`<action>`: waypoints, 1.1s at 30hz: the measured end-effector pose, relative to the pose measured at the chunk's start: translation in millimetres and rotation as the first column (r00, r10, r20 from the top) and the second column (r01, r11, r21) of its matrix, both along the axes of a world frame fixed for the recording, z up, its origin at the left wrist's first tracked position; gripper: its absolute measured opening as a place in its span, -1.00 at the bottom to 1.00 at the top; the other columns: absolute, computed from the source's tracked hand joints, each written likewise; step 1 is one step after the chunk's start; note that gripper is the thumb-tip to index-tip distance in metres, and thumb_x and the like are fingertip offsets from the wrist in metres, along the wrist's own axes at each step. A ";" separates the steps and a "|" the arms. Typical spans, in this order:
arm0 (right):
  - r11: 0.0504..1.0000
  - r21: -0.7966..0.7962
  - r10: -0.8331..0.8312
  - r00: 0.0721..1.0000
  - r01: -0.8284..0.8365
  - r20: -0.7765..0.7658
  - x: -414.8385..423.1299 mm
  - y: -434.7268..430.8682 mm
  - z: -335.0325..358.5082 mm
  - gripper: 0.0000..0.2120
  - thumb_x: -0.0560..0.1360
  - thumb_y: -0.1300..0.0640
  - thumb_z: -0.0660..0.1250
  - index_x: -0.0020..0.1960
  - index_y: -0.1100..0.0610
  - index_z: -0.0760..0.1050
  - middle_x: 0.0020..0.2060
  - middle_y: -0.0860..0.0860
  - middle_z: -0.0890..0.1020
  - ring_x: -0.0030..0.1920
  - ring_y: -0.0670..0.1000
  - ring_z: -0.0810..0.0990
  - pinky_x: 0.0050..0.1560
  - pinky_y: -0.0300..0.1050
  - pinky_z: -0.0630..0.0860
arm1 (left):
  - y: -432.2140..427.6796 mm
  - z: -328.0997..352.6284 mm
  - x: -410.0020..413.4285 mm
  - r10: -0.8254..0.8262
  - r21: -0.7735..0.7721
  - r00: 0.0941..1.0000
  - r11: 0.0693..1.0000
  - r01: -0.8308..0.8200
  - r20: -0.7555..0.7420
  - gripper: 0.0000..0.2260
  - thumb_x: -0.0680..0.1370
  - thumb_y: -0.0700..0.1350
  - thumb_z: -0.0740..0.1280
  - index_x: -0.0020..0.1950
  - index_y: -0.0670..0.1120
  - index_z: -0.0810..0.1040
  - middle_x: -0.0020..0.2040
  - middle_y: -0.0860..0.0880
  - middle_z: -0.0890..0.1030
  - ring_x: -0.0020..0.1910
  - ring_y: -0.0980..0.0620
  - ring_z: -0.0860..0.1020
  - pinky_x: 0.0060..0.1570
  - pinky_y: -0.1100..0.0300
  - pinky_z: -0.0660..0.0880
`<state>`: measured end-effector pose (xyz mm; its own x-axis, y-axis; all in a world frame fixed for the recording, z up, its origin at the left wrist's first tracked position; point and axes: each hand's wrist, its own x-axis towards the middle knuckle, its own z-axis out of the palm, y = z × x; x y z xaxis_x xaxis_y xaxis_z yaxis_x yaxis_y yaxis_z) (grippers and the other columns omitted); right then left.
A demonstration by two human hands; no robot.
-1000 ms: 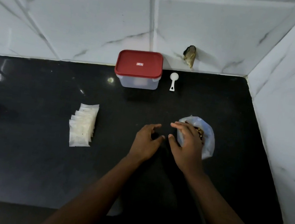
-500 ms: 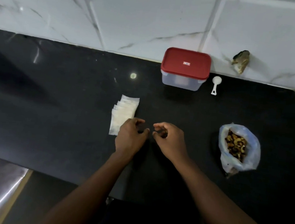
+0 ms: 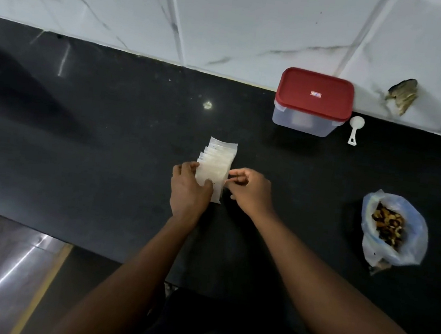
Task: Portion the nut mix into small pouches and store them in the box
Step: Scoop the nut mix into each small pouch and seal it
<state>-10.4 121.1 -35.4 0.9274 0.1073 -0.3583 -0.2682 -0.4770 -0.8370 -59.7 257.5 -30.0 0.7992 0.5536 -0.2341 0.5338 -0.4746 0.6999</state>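
Black stone made up the desk (image 3: 104, 152), and on it both hands met at a fanned stack of small clear pouches (image 3: 217, 158). The left hand (image 3: 187, 190) gripped the near left edge of the stack, with its fingers curled round the side and its thumb pressed on the top pouch. The right hand (image 3: 251, 191) pinched the right edge of the pouches between thumb and forefinger, its other fingers curled in. Beyond the hands and off to the right, against the tiled wall (image 3: 259, 19), stood the clear box (image 3: 302, 121) with its red lid (image 3: 314, 93) on. A white scoop (image 3: 355, 129) lay just right of the box. Well to the right of the right hand sat the open plastic bag (image 3: 412, 246) of nut mix (image 3: 387, 226), apart from both hands.
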 end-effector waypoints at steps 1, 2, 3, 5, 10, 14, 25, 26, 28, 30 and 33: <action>1.000 -0.005 -0.008 1.000 0.008 -0.019 0.7 3.6 -0.5 -0.78 0.44 0.09 0.55 0.07 0.00 0.66 -0.17 -0.11 0.71 -0.15 -0.12 0.70 -0.05 0.01 0.70 | 2.3 -0.9 0.6 0.004 -0.025 1.000 1.000 -0.004 0.000 -0.56 0.56 -0.15 0.44 0.41 -0.06 0.45 0.38 -0.01 0.42 0.27 0.03 0.51 0.07 0.18 0.46; 1.000 -0.001 -0.020 0.999 0.020 -0.038 1.0 6.2 -1.0 -0.74 0.43 0.08 0.57 0.09 0.02 0.65 -0.16 -0.09 0.71 -0.15 -0.11 0.70 -0.05 0.01 0.70 | 3.8 -1.4 1.2 0.008 -0.051 1.000 0.999 -0.008 0.001 -0.57 0.56 -0.16 0.43 0.41 -0.07 0.44 0.36 0.00 0.44 0.25 0.04 0.52 0.07 0.18 0.48; 0.999 0.008 -0.036 0.998 0.037 -0.053 1.2 8.9 -1.7 -0.71 0.41 0.07 0.58 0.10 0.03 0.65 -0.15 -0.08 0.71 -0.14 -0.09 0.70 -0.04 0.02 0.70 | 5.6 -2.3 1.9 0.013 -0.077 1.000 0.997 -0.012 0.004 -0.58 0.55 -0.17 0.43 0.40 -0.07 0.45 0.34 0.00 0.46 0.23 0.05 0.53 0.08 0.18 0.50; 0.998 0.021 -0.063 0.995 0.065 -0.072 0.8 13.7 -2.1 -0.67 0.38 0.06 0.61 0.11 0.03 0.63 -0.15 -0.06 0.71 -0.13 -0.08 0.71 -0.03 0.04 0.70 | 9.0 -5.8 2.5 0.027 -0.124 0.999 0.992 -0.024 0.022 -0.61 0.54 -0.19 0.43 0.35 -0.05 0.47 0.28 0.00 0.52 0.17 0.06 0.56 0.05 0.18 0.54; 0.974 0.121 -0.167 0.969 0.190 -0.181 1.1 18.5 1.4 -0.58 0.39 0.13 0.60 0.18 0.04 0.52 -0.11 0.01 0.70 -0.12 -0.01 0.72 -0.12 -0.04 0.70 | 12.7 -5.4 4.2 0.098 -0.215 0.992 0.973 -0.078 0.084 -0.71 0.54 -0.21 0.42 0.24 -0.04 0.51 0.12 0.05 0.61 0.01 0.15 0.60 -0.09 0.29 0.53; 0.942 0.220 -0.193 0.946 0.253 -0.261 -0.3 17.1 7.7 -0.68 0.48 0.14 0.53 0.19 0.09 0.54 -0.09 0.07 0.69 -0.16 -0.03 0.68 -0.20 -0.17 0.67 | 12.7 -0.9 6.9 0.120 -0.280 0.988 0.956 -0.089 0.098 -0.75 0.58 -0.23 0.40 0.24 -0.05 0.54 0.08 0.06 0.60 -0.05 0.25 0.56 -0.17 0.39 0.47; 0.947 0.245 -0.144 0.957 0.207 -0.253 4.5 -32.6 37.4 -0.85 0.52 0.01 0.48 0.05 0.04 0.69 -0.07 0.00 0.71 -0.10 -0.07 0.66 -0.05 -0.04 0.68 | -6.7 11.0 18.6 -0.079 -0.328 0.986 0.937 0.124 0.149 -0.75 0.67 -0.19 0.32 0.33 -0.03 0.61 0.10 0.11 0.64 0.07 0.18 0.61 0.03 0.35 0.55; 0.949 0.252 -0.126 0.959 0.191 -0.252 4.8 -40.4 42.5 -0.87 0.53 0.03 0.47 0.05 0.05 0.69 -0.06 0.02 0.72 -0.12 -0.06 0.66 -0.06 -0.04 0.68 | -10.9 12.9 20.4 -0.120 -0.307 0.980 0.937 0.165 0.159 -0.75 0.66 -0.22 0.31 0.30 -0.04 0.63 0.05 0.15 0.63 0.02 0.24 0.60 -0.05 0.43 0.51; 0.959 0.242 -0.088 0.964 0.151 -0.252 5.5 -55.2 51.1 -0.89 0.57 0.08 0.43 0.05 0.07 0.69 -0.08 0.03 0.73 -0.16 -0.05 0.67 -0.07 -0.06 0.67 | -19.7 16.4 23.6 -0.196 -0.277 0.966 0.931 0.237 0.170 -0.73 0.65 -0.27 0.28 0.26 -0.05 0.65 0.00 0.18 0.62 -0.03 0.31 0.56 -0.13 0.54 0.46; 0.970 0.208 -0.066 0.964 0.123 -0.259 5.7 -70.6 56.2 -0.90 0.58 0.11 0.41 0.05 0.08 0.68 -0.09 0.05 0.74 -0.18 -0.02 0.70 -0.06 -0.06 0.68 | -30.8 20.1 26.2 -0.271 -0.282 0.945 0.906 0.315 0.184 -0.72 0.65 -0.29 0.26 0.28 -0.06 0.64 0.01 0.18 0.62 -0.03 0.29 0.56 -0.10 0.56 0.43; 0.969 0.217 -0.055 0.959 0.118 -0.277 4.1 -92.9 59.1 -0.89 0.58 0.14 0.40 0.05 0.11 0.68 -0.12 0.08 0.75 -0.17 0.04 0.74 -0.07 -0.06 0.67 | -45.3 19.8 28.4 -0.423 -0.310 0.879 0.824 0.474 0.218 -0.66 0.62 -0.11 0.31 0.40 -0.04 0.57 0.13 0.12 0.62 0.14 0.18 0.58 0.19 0.34 0.50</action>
<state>-6.3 28.2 23.7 0.8103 0.1392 -0.5692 -0.5285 -0.2461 -0.8125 -31.3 212.2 -10.2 0.9764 0.0299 -0.2139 0.2104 -0.3542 0.9112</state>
